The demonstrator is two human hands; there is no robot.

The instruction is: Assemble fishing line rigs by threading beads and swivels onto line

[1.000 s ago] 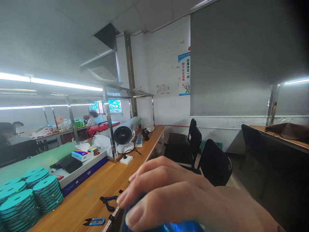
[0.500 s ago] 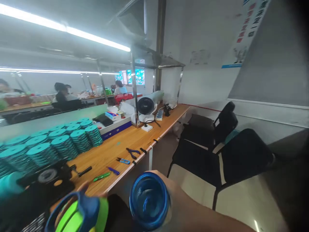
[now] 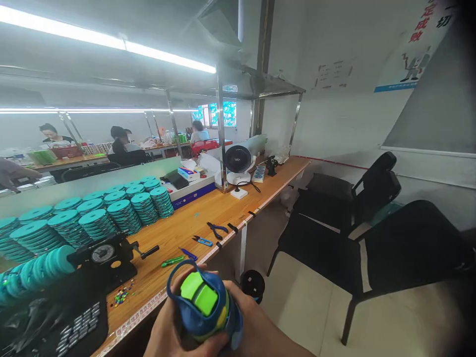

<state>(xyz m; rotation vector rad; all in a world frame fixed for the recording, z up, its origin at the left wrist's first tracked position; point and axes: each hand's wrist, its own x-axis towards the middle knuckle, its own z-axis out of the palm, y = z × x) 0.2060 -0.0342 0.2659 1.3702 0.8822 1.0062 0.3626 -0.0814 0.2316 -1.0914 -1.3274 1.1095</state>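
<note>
Low in the head view I hold a water bottle [image 3: 199, 317] with a blue lid, a bright green flip cap and a blue carry loop. Its lid sits on the bottle, and the body below is mostly hidden by my fingers. My left hand [image 3: 161, 329] is closed around the lid's left and near side, its thumb across the front. My right hand [image 3: 247, 307] wraps the bottle from the right, its fingers partly hidden behind it. Just beyond lie a green-handled cutter [image 3: 172, 261], a purple pen-like tool [image 3: 188, 254], blue thread snips [image 3: 203, 241] and pliers [image 3: 216, 229].
Stacks of teal discs [image 3: 94, 223] line the bench's left side. A black hand-crank winder [image 3: 106, 255], loose beads [image 3: 122, 296] and a keyboard [image 3: 80, 329] are nearer. A fan [image 3: 238, 161] stands farther along. Black chairs [image 3: 323, 253] are at right; people sit beyond the partition.
The lid, held apart in my left hand earlier, now sits on the bottle in my right hand. My hands have come together, and the view has shifted left.
</note>
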